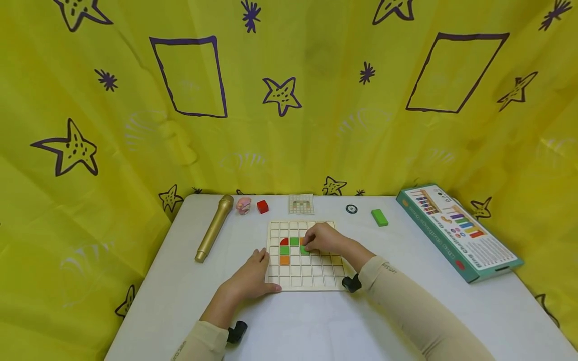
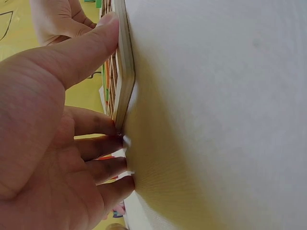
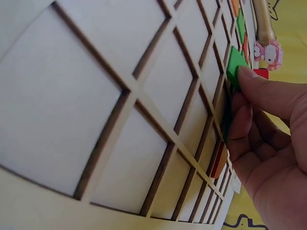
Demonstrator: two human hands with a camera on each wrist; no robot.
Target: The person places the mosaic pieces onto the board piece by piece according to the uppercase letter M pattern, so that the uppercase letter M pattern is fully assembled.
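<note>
White table (image 1: 451, 321), yellow cloth backdrop (image 1: 316, 140) hung behind and on both sides, printed with purple stars and rectangles. Along the far edge, left to right: gold microphone (image 1: 214, 228) lying at an angle, head toward the backdrop; small pink figure (image 1: 244, 204); red block (image 1: 263, 206) just beside it; small grid pattern card (image 1: 301, 203) lying flat; small round black-and-white disc (image 1: 351, 208); green block (image 1: 380, 217). Teal game box (image 1: 458, 230) lies flat at the far right, angled, printed top face up, showing coloured bars and text. Pink figure and red block also show in the right wrist view, next to the microphone's end.
</note>
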